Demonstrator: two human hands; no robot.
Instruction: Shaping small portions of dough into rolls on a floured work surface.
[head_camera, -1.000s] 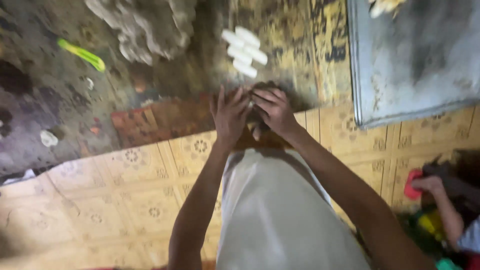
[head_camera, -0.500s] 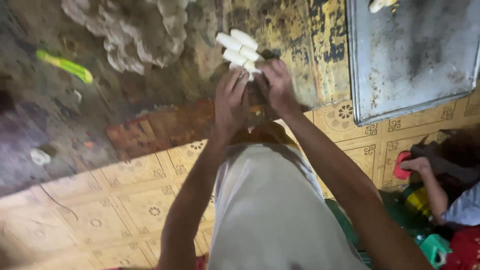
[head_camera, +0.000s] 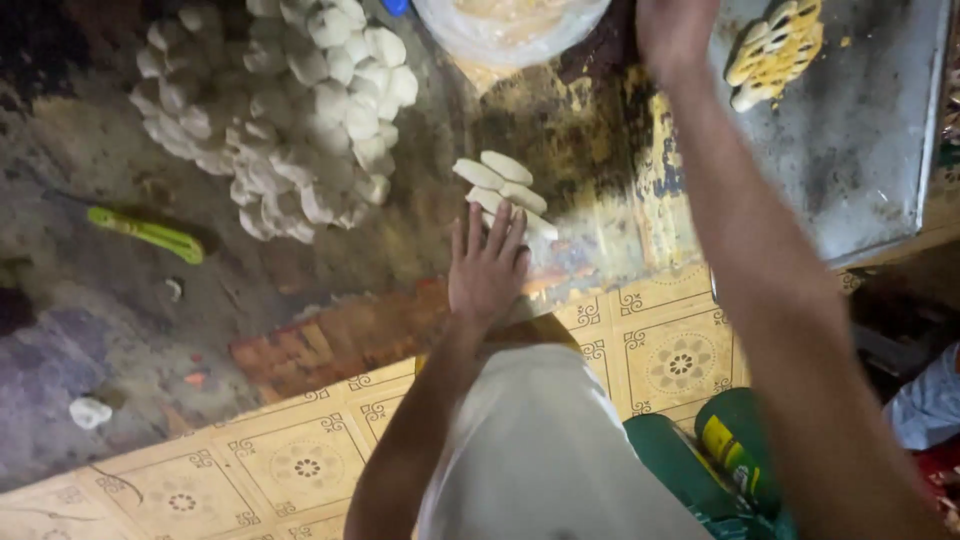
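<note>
My left hand (head_camera: 487, 268) lies flat, fingers spread, on the worn work surface right below a small stack of pale oblong dough pieces (head_camera: 503, 186); its fingertips touch the lowest piece. My right hand (head_camera: 672, 28) is stretched far forward to the top edge of the view, beside a round bowl (head_camera: 510, 22) holding a pale mass; its fingers are cut off by the frame. On the grey metal tray (head_camera: 860, 150) to the right lie several yellow-coated dough pieces (head_camera: 775, 50).
A large heap of white dough lumps (head_camera: 285, 120) sits at the upper left. A green-handled tool (head_camera: 150, 233) lies on the left. Patterned yellow tiles (head_camera: 300, 465) cover the floor. Green cans (head_camera: 735, 455) stand at lower right, near another person's clothing (head_camera: 930, 400).
Both hands were together over something small in front of me. Now the right arm has reached forward to the bowl, and the left hand rests flat by the stacked dough pieces. The camera moved forward.
</note>
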